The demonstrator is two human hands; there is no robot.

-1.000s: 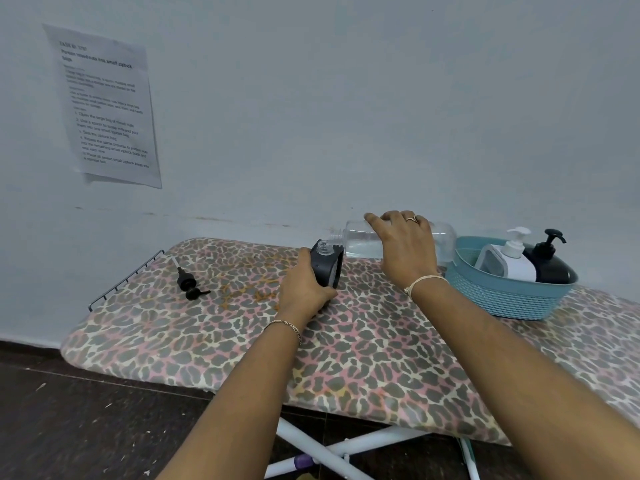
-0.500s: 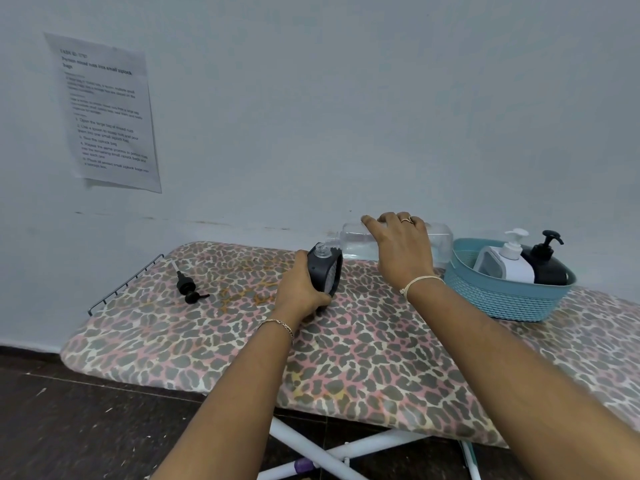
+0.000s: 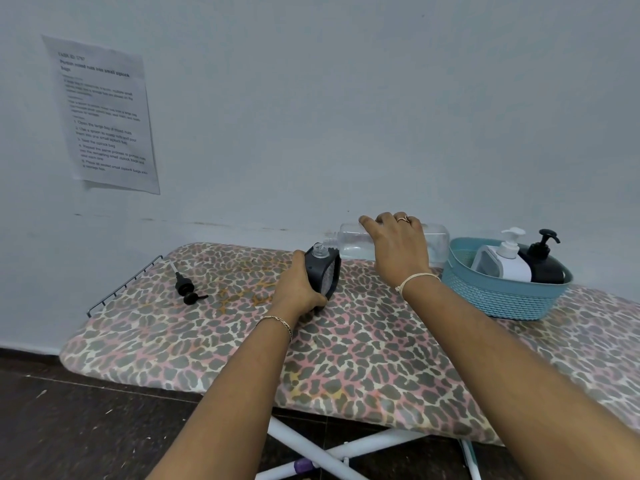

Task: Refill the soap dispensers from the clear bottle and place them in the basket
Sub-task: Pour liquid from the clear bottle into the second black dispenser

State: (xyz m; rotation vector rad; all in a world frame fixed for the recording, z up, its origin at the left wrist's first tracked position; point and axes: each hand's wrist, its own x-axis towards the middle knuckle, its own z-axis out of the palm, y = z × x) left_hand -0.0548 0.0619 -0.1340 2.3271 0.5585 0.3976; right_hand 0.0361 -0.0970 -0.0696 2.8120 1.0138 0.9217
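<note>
One clear bottle (image 3: 349, 242) lies tipped over dark dispenser (image 3: 323, 273).

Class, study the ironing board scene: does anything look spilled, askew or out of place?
No spill shows. The black pump head lies loose on the ironing board, off the dark dispenser that the left hand steadies while the right hand tips the clear bottle into it. That fits refilling.
</note>
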